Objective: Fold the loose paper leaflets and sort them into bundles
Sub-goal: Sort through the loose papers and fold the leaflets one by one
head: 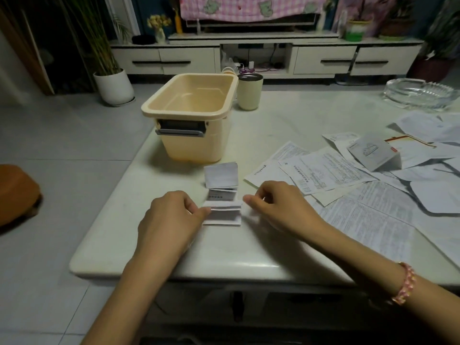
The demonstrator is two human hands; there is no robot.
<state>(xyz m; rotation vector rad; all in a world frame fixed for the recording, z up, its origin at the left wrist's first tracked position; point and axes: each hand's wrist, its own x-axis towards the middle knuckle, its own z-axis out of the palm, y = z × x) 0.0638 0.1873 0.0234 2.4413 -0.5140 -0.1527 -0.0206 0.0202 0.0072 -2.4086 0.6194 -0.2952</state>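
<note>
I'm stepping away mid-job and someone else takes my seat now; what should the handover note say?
Left hand: pinches the left edge of the folded leaflet on the table.
Right hand: fingers curled at its right edge; grip unclear.
Done: two more folded leaflets lie just behind it.
Left: loose leaflets spread on the right; the beige bin is empty.

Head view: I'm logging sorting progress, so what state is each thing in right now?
near leaflet, folded small, lying on the table
leaflets beyond it, folded, overlapping in a row
loose leaflets, unfolded, spread overlapping at right
bin, upright, empty
cup, upright, lidless
left hand, pinches the near leaflet's left edge
right hand, fingers curled by its right edge; contact unclear
</note>
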